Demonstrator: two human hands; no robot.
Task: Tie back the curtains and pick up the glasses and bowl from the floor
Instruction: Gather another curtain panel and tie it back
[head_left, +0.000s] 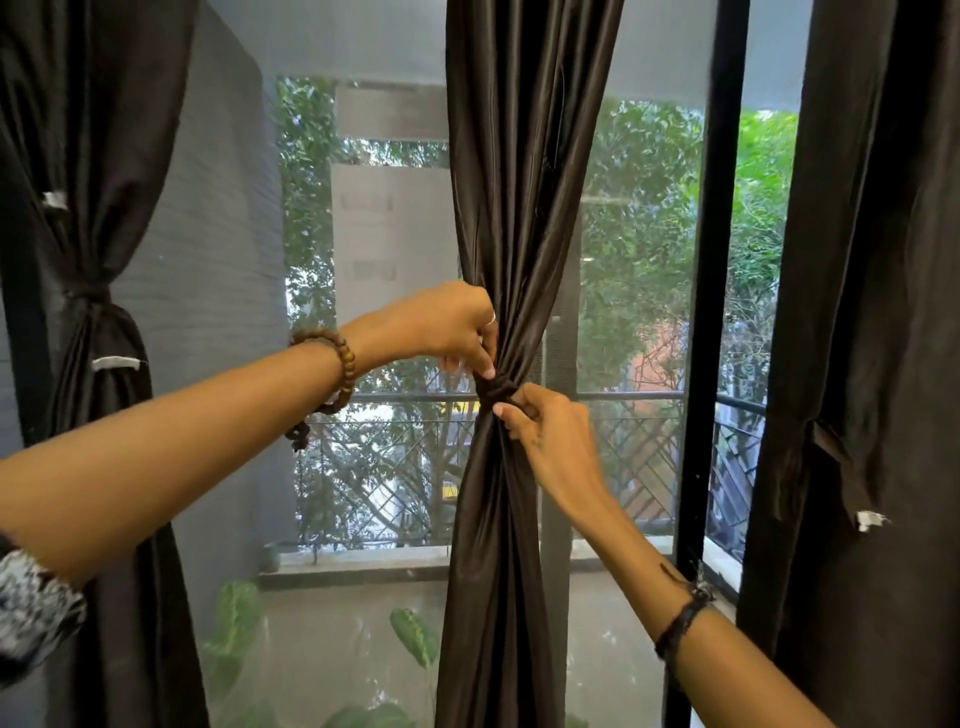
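A dark brown middle curtain (519, 208) hangs in front of the window, gathered tight at a knot (497, 387) of its tie band. My left hand (447, 325) pinches the band at the knot's upper left. Just below and to the right, my right hand (550, 434) grips the band. Over on the left, another curtain (88, 156) is gathered by a tie (91, 296). A third curtain (872, 312) hangs loose at the right. No glasses or bowl are in view.
A black window frame post (711, 312) stands between the middle and right curtains. Beyond the glass are a balcony railing (649, 397), trees and a grey wall (218, 234). Green plant leaves (415, 636) show low behind the glass.
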